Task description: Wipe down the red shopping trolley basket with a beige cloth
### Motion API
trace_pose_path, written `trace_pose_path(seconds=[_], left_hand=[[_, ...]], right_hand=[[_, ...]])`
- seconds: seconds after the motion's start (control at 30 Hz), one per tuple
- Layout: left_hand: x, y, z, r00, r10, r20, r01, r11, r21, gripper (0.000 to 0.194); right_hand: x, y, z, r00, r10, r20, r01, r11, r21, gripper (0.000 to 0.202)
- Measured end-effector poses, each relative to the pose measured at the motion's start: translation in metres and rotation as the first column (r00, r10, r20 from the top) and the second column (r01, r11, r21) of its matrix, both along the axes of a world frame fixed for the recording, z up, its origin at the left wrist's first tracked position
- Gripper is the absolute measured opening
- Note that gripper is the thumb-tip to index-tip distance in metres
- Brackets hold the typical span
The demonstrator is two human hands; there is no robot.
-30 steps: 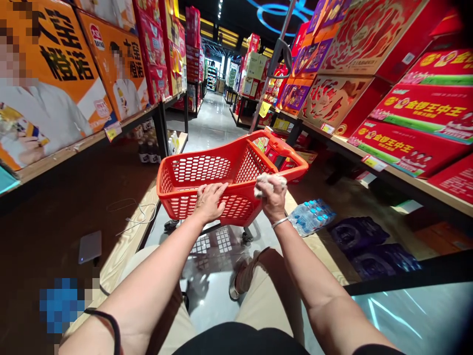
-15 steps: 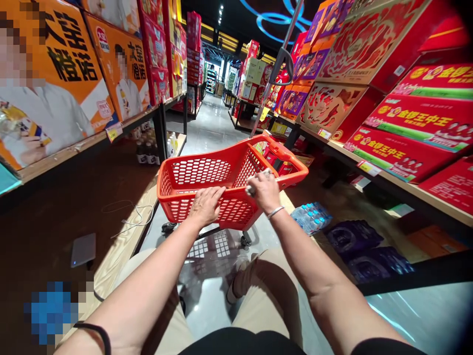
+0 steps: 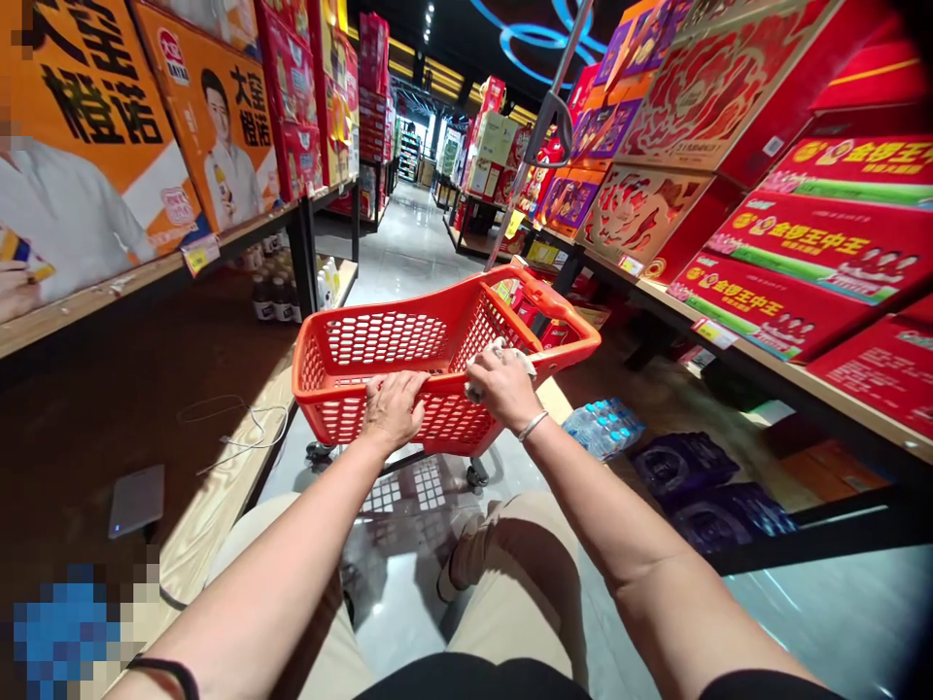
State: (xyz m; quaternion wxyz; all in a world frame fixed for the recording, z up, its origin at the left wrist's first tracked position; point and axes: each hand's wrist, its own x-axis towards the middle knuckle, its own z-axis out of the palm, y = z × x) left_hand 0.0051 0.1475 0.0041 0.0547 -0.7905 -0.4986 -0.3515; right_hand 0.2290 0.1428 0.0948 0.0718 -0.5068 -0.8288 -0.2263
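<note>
A red plastic shopping cart [image 3: 386,321] with a honeycomb-holed basket stands crosswise before my legs. My left hand [image 3: 395,406] rests on its near rim, the fingers curled over the top edge. Farther right on that rim, my right hand [image 3: 502,384] presses down a crumpled white-and-grey cloth [image 3: 521,360], bunched under its fingers. The cart's looped handle [image 3: 572,326] extends to the right of my right hand. Both palms and the part of the rim under the cloth are hidden.
Stacked orange cartons [image 3: 211,126] line the left shelf. Red boxes [image 3: 809,228] fill the right shelf, with bottled water packs [image 3: 604,428] below it. A slanted metal pole [image 3: 535,146] rises behind the cart. A grey slab-like device [image 3: 137,501] and white cable [image 3: 255,428] lie at left.
My right hand with the cloth has moved a little left along the rim, and more of the cloth shows. The left hand keeps its place on the cart. The view has shifted slightly.
</note>
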Motion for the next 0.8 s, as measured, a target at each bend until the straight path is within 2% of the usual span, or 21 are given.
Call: trace_pose_path(seconds=[0.03, 0.1, 0.2, 0.27, 0.37, 0.43, 0.5, 0.57, 0.63, 0.7, 0.73, 0.8], left_hand=[[-0.002, 0.000, 0.000, 1.000, -0.005, 0.000, 0.005, 1.000, 0.005, 0.039], [-0.004, 0.001, -0.001, 1.000, -0.018, 0.001, 0.018, 1.000, 0.009, 0.038], [-0.005, 0.001, -0.001, 1.000, -0.028, 0.003, 0.028, 1.000, 0.012, 0.039], [-0.003, 0.000, -0.001, 1.000, -0.023, 0.007, 0.022, 1.000, 0.013, 0.038], [0.001, -0.001, -0.001, 1.000, -0.011, 0.011, 0.011, 1.000, 0.013, 0.037], [0.004, -0.001, -0.001, 1.000, 0.000, 0.014, 0.000, 1.000, 0.015, 0.037], [0.006, 0.000, -0.002, 1.000, 0.012, 0.016, -0.012, 1.000, 0.016, 0.037], [0.005, 0.001, -0.003, 1.000, 0.014, 0.008, -0.014, 1.000, 0.008, 0.037], [0.001, 0.002, -0.004, 1.000, 0.000, -0.009, 0.000, 1.000, -0.004, 0.038], [-0.003, 0.004, -0.005, 1.000, -0.015, -0.027, 0.015, 1.000, -0.007, 0.040], [-0.006, 0.005, -0.005, 0.999, -0.024, -0.033, 0.024, 1.000, -0.004, 0.040], [-0.011, 0.008, -0.005, 0.999, -0.035, -0.040, 0.036, 0.999, 0.007, 0.040]], right_hand=[[0.000, 0.000, 0.001, 0.999, 0.049, 0.017, -0.048, 0.999, -0.012, 0.031], [0.017, 0.000, 0.009, 0.999, 0.052, 0.009, -0.052, 0.999, -0.007, 0.029], [0.070, 0.003, 0.032, 0.991, -0.110, -0.079, 0.115, 0.991, 0.064, 0.024], [0.108, 0.007, 0.047, 0.958, -0.230, -0.169, 0.253, 0.958, 0.133, 0.024], [0.136, 0.011, 0.053, 0.907, -0.301, -0.294, 0.366, 0.909, 0.200, 0.025], [0.126, 0.011, 0.039, 0.914, -0.269, -0.304, 0.343, 0.913, 0.220, 0.025], [0.096, 0.009, 0.012, 0.937, -0.193, -0.290, 0.267, 0.934, 0.240, 0.027], [0.062, 0.005, -0.021, 0.965, -0.057, -0.254, 0.123, 0.959, 0.253, 0.031], [0.039, 0.001, -0.048, 0.977, 0.120, -0.177, -0.072, 0.965, 0.252, 0.033], [0.036, 0.001, -0.062, 0.964, 0.227, -0.139, -0.178, 0.938, 0.297, 0.031], [0.042, 0.002, -0.064, 0.961, 0.238, -0.140, -0.180, 0.925, 0.334, 0.029], [0.063, 0.005, -0.062, 0.964, 0.195, -0.181, -0.107, 0.907, 0.408, 0.027]])
